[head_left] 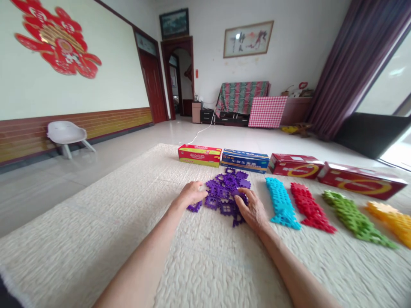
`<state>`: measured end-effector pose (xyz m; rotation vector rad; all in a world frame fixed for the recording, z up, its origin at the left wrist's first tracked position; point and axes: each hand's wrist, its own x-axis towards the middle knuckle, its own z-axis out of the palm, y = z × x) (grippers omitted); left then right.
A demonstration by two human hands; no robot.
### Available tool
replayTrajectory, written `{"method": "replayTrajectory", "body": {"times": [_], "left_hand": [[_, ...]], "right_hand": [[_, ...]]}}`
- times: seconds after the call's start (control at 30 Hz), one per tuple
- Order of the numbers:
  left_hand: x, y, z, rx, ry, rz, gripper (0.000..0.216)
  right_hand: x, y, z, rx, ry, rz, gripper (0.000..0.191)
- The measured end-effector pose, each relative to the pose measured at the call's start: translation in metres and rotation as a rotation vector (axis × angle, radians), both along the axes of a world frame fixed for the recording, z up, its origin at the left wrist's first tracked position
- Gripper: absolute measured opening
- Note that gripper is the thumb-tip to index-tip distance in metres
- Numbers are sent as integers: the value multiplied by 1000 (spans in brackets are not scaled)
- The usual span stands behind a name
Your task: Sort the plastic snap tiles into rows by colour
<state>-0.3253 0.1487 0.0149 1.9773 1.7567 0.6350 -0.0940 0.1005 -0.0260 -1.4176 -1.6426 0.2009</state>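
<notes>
A loose pile of purple plastic lattice tiles point(224, 188) lies on a cream quilted mat point(205, 256). My left hand point(192, 193) rests at the pile's left edge, fingers curled over a tile there. My right hand point(252, 209) lies on the pile's right side, fingers bent around a purple tile. To the right lie sorted rows of the same tiles: cyan point(281, 203), red point(310, 208), green point(355, 218) and orange point(391, 220).
Several long cardboard boxes line the mat's far edge: a red-yellow box point(199, 155), a blue box point(245, 160) and two red boxes point(295, 166), point(361, 179). A white chair point(67, 134) stands by the left wall. Dark curtains point(349, 64) hang at right.
</notes>
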Motion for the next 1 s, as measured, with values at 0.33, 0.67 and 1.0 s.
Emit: {"method": "replayTrajectory", "body": {"times": [0.33, 0.67, 1.0], "left_hand": [[8, -22, 10, 90, 51, -71, 44], [56, 61, -9, 156, -343, -48, 39], [58, 107, -34, 143, -215, -284, 39]], "right_hand": [[1, 0, -1, 7, 48, -17, 41], [0, -2, -1, 7, 101, -11, 36], [3, -2, -9, 22, 149, -84, 37]]}}
